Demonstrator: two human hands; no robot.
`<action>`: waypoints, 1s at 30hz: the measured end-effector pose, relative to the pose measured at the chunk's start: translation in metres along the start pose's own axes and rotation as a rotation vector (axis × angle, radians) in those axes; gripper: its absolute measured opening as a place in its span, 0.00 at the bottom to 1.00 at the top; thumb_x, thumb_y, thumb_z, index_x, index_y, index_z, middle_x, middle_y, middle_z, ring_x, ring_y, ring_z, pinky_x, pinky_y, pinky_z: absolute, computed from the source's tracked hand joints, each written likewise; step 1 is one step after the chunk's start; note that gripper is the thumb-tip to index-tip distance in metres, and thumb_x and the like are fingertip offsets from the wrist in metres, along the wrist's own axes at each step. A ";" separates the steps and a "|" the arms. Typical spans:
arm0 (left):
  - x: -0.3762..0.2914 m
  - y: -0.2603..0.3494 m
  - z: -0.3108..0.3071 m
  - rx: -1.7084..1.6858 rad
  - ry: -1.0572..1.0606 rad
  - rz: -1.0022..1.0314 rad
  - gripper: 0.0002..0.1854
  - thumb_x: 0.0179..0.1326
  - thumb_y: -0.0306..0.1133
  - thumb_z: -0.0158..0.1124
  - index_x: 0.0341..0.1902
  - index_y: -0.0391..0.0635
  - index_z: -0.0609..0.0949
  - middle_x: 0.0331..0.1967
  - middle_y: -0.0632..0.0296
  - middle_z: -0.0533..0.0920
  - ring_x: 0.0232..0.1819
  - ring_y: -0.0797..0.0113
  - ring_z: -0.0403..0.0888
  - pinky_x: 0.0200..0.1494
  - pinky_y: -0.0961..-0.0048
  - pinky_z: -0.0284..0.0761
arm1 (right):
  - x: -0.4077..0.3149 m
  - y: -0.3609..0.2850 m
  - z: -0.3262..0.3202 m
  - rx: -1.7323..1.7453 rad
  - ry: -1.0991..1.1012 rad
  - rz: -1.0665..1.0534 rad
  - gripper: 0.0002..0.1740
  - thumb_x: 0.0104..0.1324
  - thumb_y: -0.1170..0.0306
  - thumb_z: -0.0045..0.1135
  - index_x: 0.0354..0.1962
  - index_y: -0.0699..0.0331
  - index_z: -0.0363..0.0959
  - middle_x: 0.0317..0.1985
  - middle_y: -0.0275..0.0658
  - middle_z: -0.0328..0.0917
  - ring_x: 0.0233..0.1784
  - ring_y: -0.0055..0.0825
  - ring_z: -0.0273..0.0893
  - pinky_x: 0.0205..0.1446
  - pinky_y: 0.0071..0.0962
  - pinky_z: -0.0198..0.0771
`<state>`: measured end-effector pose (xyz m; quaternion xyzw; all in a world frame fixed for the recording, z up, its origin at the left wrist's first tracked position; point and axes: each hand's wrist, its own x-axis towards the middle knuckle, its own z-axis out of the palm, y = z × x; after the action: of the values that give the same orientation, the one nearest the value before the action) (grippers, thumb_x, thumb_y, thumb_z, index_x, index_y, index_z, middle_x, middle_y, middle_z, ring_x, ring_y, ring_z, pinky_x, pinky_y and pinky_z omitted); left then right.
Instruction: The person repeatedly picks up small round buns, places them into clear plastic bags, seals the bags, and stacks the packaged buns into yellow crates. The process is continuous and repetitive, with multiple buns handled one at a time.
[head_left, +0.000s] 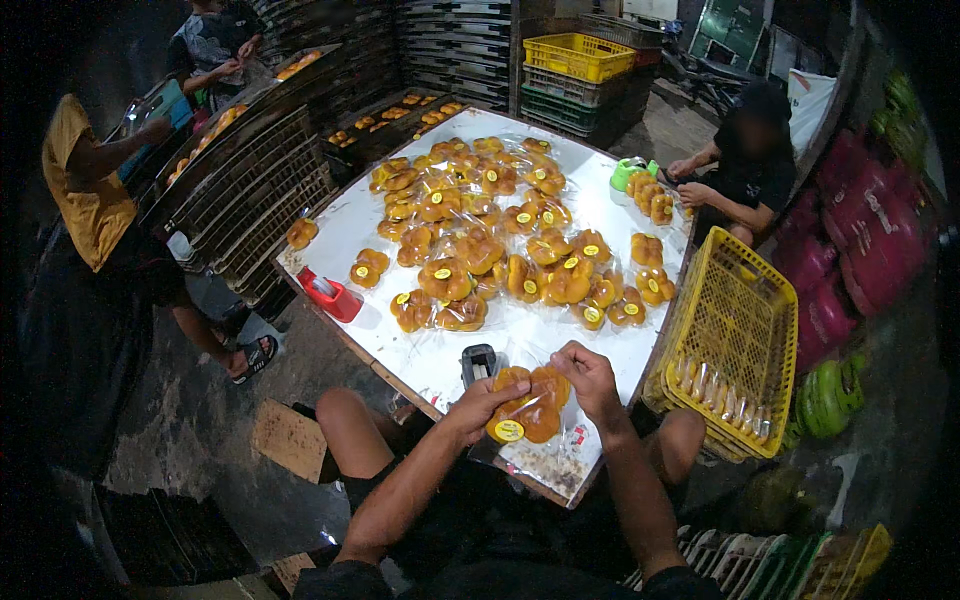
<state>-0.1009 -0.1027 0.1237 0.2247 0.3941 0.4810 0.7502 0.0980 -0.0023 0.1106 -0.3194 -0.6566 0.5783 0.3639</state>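
Observation:
Between my hands is a lobed bread bun in a clear plastic bag (531, 409), with a round yellow sticker low on its left. My left hand (480, 409) grips the bun's left side, thumb on top. The fingers of my right hand (589, 375) pinch the bag at its upper right corner. A black tape dispenser (478, 365) sits on the white tabletop (375, 352) just beyond my left hand. Past it lies a broad heap of bagged buns (480, 247), many with yellow stickers. At the table's left edge stands a red tape dispenser (330, 295).
Yellow plastic crates (787, 352) with small wrapped items stand right of the table. A person (757, 157) sits at the far right corner by a green dispenser (626, 172). Two people work at the left near racks and trays (247, 202). Stacked crates (577, 60) stand behind.

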 end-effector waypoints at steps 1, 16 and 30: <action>0.003 -0.004 -0.002 -0.015 -0.008 0.000 0.23 0.65 0.38 0.68 0.57 0.37 0.76 0.48 0.58 0.83 0.47 0.67 0.85 0.51 0.70 0.82 | -0.001 -0.001 -0.002 0.010 -0.031 0.027 0.12 0.71 0.66 0.56 0.37 0.69 0.78 0.34 0.33 0.78 0.39 0.17 0.72 0.47 0.23 0.67; 0.008 -0.021 -0.013 -0.007 -0.095 0.036 0.19 0.67 0.41 0.66 0.53 0.39 0.78 0.45 0.63 0.83 0.43 0.74 0.83 0.47 0.76 0.80 | -0.007 -0.015 -0.004 -0.055 -0.189 0.074 0.12 0.70 0.65 0.59 0.32 0.67 0.77 0.30 0.31 0.79 0.35 0.15 0.71 0.43 0.22 0.68; 0.011 -0.009 -0.009 0.776 0.107 0.219 0.30 0.63 0.45 0.70 0.62 0.37 0.75 0.47 0.57 0.82 0.46 0.72 0.80 0.49 0.76 0.76 | -0.013 -0.008 0.018 -0.162 -0.041 0.093 0.26 0.63 0.60 0.69 0.51 0.69 0.74 0.33 0.36 0.80 0.35 0.19 0.76 0.41 0.24 0.74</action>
<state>-0.1007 -0.0969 0.1079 0.5065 0.5587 0.3846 0.5324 0.0897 -0.0234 0.1162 -0.3659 -0.6929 0.5461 0.2961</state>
